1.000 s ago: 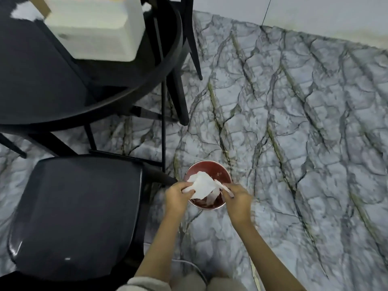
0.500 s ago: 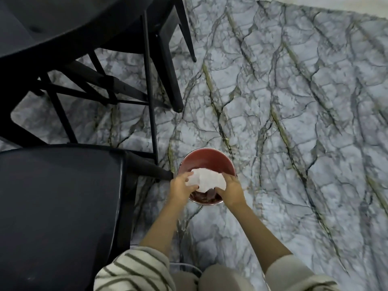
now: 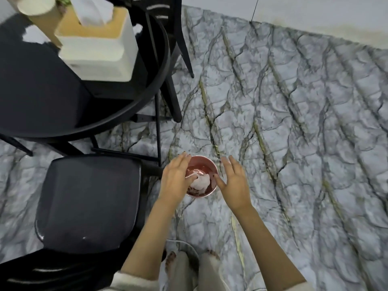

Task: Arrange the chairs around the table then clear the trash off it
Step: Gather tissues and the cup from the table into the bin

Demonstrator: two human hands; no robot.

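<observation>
A small round red bin (image 3: 207, 164) stands on the marble floor just right of a black chair. A crumpled white tissue (image 3: 202, 181) lies inside it. My left hand (image 3: 177, 181) hovers over the bin's left rim with fingers spread and the thumb touching the tissue. My right hand (image 3: 234, 182) is open over the bin's right rim and holds nothing. The round black table (image 3: 37, 95) fills the upper left. The black chair (image 3: 88, 202) has its seat partly under the table's edge.
A white tissue box (image 3: 98, 51) with a wooden lid and a cardboard tube (image 3: 41, 15) stand on the table. A second black chair (image 3: 168, 38) stands behind the table at the top. Marble floor (image 3: 294, 133) stretches to the right up to the wall.
Both hands have let go of the tissue, which now lies in the bin, and their fingers have spread apart. My head has lifted, bringing the tabletop back into view.
</observation>
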